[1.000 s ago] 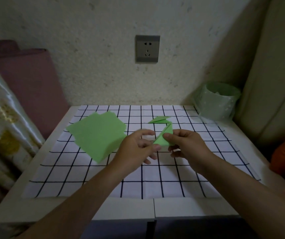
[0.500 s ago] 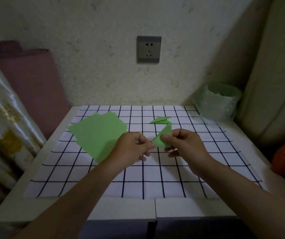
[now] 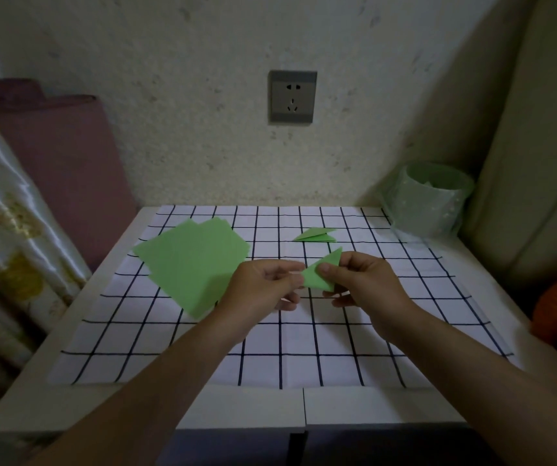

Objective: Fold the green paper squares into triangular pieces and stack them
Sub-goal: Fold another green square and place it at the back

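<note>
A: Where was the folded green paper triangle (image 3: 316, 281)?

B: In the air over the middle of the white cloth with the dark grid (image 3: 280, 358), held between both hands. The left hand (image 3: 263, 290) pinched its near-left tip between thumb and fingertips. The right hand (image 3: 368, 284) pinched its right side, thumb on the front face and fingers curled behind.

A: And the other paper?

B: A loose pile of flat green paper squares (image 3: 191, 260) lay on the left of the cloth, its near corner hidden by the left hand. Just beyond the held piece, a small stack of folded green triangles (image 3: 316, 235) lay flat on the cloth, seemingly 2, though I could not be sure.

A: Any containers?

B: 1, a round pale green translucent bin (image 3: 428, 200) at the far right corner of the white table (image 3: 243, 408), near the wall. Something pale showed inside near its rim, but I could not tell what.

A: Anything above?

B: A grey wall socket (image 3: 292, 96).
</note>
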Motion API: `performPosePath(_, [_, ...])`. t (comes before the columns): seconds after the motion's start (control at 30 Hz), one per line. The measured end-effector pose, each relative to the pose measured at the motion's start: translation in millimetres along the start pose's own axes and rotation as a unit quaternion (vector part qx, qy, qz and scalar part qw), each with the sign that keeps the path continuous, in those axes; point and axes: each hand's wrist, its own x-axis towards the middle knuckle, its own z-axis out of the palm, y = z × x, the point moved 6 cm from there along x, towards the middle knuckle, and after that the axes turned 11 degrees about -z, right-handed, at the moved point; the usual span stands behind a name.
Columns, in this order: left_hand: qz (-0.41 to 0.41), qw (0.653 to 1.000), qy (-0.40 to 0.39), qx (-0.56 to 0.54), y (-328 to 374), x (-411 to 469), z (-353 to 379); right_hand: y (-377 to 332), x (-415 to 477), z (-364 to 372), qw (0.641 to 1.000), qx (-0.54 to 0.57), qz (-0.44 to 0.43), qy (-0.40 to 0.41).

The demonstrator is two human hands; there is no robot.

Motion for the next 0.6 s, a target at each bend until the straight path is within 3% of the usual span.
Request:
performPosePath(0.13, [0.04, 0.999, 0.013, 0.011, 2.3, 0.2, 2.3, 0.2, -0.2, 1.9, 1.0, -0.01, 0.002, -0.009])
performPosePath(0.6, [0.02, 0.999, -0.009, 0.036, 0.2, 4.2, -3.3, -1.7, 2.5, -2.6, 1.0, -0.026, 0.01, -0.015])
